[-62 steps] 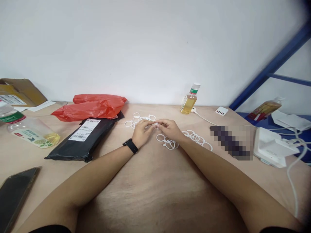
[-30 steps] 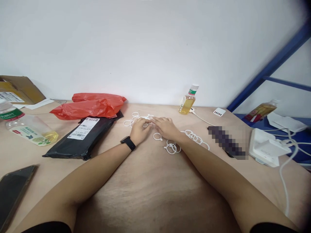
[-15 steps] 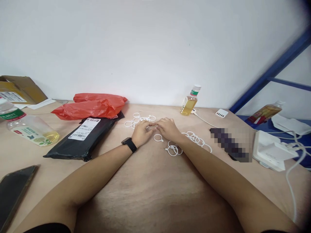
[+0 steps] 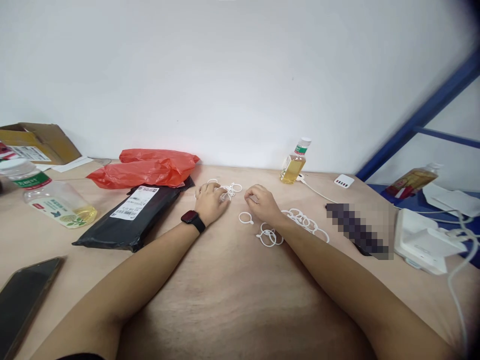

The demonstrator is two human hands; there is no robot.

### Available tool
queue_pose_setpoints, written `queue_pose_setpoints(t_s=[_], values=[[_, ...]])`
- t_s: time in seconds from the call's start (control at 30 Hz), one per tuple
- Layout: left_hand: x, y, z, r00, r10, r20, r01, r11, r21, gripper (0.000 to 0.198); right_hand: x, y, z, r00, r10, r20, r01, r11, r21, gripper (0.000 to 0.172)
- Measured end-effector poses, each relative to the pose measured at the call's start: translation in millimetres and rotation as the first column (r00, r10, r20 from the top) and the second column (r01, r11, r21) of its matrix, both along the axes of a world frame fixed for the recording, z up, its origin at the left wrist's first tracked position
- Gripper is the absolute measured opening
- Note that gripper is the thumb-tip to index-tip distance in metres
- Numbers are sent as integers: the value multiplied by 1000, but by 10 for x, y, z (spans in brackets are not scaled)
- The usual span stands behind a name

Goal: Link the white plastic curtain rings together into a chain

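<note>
My left hand (image 4: 210,202), a dark watch on its wrist, lies palm down with its fingers spread over a pile of white plastic rings (image 4: 236,187) and covers part of them. My right hand (image 4: 261,202) is just to the right, its fingers curled in with thumb and fingertips together; what they hold, if anything, is hidden. A single white ring (image 4: 245,218) lies on the table below the gap between my hands. More white rings (image 4: 268,238) lie beside my right wrist, and another overlapping group (image 4: 303,220) spreads beyond that forearm.
Left of my hands are a black parcel (image 4: 108,230), a red plastic bag (image 4: 150,172), a large bottle (image 4: 62,205), a cardboard box (image 4: 48,142) and a phone (image 4: 28,295). To the right stand a small bottle (image 4: 293,167), a charging hub (image 4: 344,181) and a white adapter with cables (image 4: 423,245).
My hands have come apart from where they met. The left hand moved left and down onto the ring pile with its fingers spreading; the right stayed nearly in place, fingers curled.
</note>
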State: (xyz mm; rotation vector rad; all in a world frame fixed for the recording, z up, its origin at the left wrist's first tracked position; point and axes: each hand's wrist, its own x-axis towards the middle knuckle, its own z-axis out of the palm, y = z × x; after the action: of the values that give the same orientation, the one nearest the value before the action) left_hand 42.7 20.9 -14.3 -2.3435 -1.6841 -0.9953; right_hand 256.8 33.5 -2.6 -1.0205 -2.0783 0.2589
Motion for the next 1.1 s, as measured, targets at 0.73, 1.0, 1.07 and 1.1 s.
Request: queue_pose_setpoints(t_s=[0.73, 1.0, 1.07, 1.1], values=[[111, -125, 91, 961, -276, -38, 278, 953, 121, 18, -23, 70, -130, 943, 24, -331, -151, 919, -364, 40], [103, -110, 62, 948, -317, -30, 319, 940, 122, 17, -11, 181, -203, 782, 56, -621, -377, 836, -400, 41], [106, -112, 61, 939, -341, -39, 343, 933, 109, 16, -29, 160, -183, 778, 62, -625, -377, 842, -385, 43], [110, -116, 62, 935, -351, -45, 354, 930, 100, 15, -41, 143, -171, 782, 68, -620, -375, 845, -380, 45]])
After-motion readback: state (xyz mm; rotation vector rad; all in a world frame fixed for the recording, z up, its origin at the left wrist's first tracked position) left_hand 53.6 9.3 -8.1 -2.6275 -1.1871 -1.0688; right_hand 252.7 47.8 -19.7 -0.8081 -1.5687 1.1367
